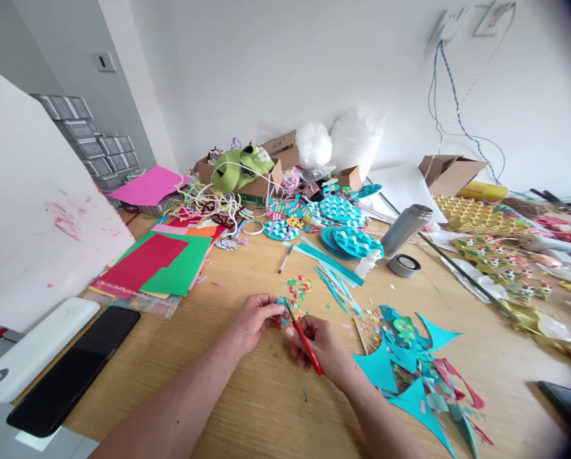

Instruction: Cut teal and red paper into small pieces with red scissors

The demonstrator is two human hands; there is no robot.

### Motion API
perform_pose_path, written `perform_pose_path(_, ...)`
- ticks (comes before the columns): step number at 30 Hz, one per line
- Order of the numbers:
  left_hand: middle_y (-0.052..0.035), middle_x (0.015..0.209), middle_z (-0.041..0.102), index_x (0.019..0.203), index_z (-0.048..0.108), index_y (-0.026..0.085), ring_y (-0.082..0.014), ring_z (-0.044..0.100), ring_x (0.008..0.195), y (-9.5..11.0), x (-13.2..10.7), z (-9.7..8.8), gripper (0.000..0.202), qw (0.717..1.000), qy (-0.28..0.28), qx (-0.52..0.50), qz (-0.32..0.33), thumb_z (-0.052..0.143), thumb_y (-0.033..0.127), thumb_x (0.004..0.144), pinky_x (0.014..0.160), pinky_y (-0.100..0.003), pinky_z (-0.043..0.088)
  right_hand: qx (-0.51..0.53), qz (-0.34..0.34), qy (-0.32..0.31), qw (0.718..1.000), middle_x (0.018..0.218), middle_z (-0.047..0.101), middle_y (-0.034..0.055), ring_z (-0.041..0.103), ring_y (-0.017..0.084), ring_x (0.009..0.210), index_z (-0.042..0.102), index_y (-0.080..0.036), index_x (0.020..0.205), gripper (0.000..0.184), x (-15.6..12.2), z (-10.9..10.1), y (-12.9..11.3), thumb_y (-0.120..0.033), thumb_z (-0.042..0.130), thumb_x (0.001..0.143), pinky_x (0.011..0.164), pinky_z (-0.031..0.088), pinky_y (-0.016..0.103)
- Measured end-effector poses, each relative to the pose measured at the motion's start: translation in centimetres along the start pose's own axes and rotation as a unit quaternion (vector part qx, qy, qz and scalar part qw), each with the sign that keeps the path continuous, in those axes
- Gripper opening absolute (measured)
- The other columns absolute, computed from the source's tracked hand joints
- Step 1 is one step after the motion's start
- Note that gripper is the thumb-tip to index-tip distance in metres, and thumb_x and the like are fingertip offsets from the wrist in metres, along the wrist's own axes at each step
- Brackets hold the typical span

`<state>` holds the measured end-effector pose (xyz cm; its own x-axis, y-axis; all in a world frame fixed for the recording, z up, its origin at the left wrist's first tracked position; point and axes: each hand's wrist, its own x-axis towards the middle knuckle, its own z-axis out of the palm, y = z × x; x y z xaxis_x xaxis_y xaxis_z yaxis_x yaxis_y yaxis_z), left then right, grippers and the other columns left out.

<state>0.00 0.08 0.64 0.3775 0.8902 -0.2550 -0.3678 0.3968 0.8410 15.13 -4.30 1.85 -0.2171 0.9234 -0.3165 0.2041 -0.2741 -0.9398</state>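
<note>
The left hand [257, 322] has its thumb and fingers pinched close together on a small piece of blue paper [280, 299], partly hidden by the fingertips. The right hand [321, 344] has its fingers curled around the red scissors [308, 349], whose blades point at the paper, right beside the left fingertips; how wide the blades stand, I cannot tell. Both hands are low over the worktop [209, 395], in front of a loose pile of paper bits [299, 288].

The main risk is a nick: with so little paper between blades and fingertips, a slip of the pinch or a long snip could catch the left thumb. The small piece could also drop and be hard to find among the bits, and a sleeveless forearm or knuckle sweeping forward could scatter them. To the right, the blue offcuts [376, 366] lie near the right forearm and could be dragged. Farther off, the open flask [406, 229] could spill onto the paper if knocked.
</note>
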Motion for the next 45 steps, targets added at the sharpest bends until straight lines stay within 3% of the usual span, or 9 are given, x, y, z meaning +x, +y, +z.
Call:
perform_pose_path(14,-0.0032,0.064,0.064,0.067,0.065,0.012,-0.0103,0.053,0.056,-0.03,-0.05,-0.04,0.013,1.0,-0.012,0.011,0.003,0.07,0.023,0.062,0.056,-0.023,0.038,0.02,-0.018,-0.016,1.0,0.05,0.059,-0.0038,0.053,0.009,0.037,0.042,-0.018,0.068,0.038,-0.01,-0.04,0.17,-0.05,0.063,0.07,0.035,0.038,0.017)
perform_pose_path(37,-0.0029,0.063,0.063,0.065,0.063,0.012,-0.0102,0.053,0.055,0.16,-0.21,0.24,0.016,0.999,-0.011,0.013,0.035,0.071,0.025,0.06,0.057,-0.023,0.038,0.028,-0.022,-0.012,0.999,0.047,0.058,-0.0047,0.051,0.009,0.035,0.042,-0.019,0.069,0.042,-0.28,0.53,-0.22,-0.057,0.058,0.069,0.032,0.035,0.017)
perform_pose_path(45,-0.0027,0.064,0.063,0.066,0.063,0.012,-0.0097,0.053,0.053,-0.07,0.0,-0.01,0.016,0.999,-0.005,0.023,0.041,0.07,0.025,0.061,0.055,-0.023,0.038,0.031,-0.023,-0.001,0.999,0.047,0.057,-0.0052,0.053,0.01,0.036,0.042,-0.019,0.069,0.046,-0.06,0.75,-0.02,-0.061,0.059,0.065,0.036,0.039,0.019)
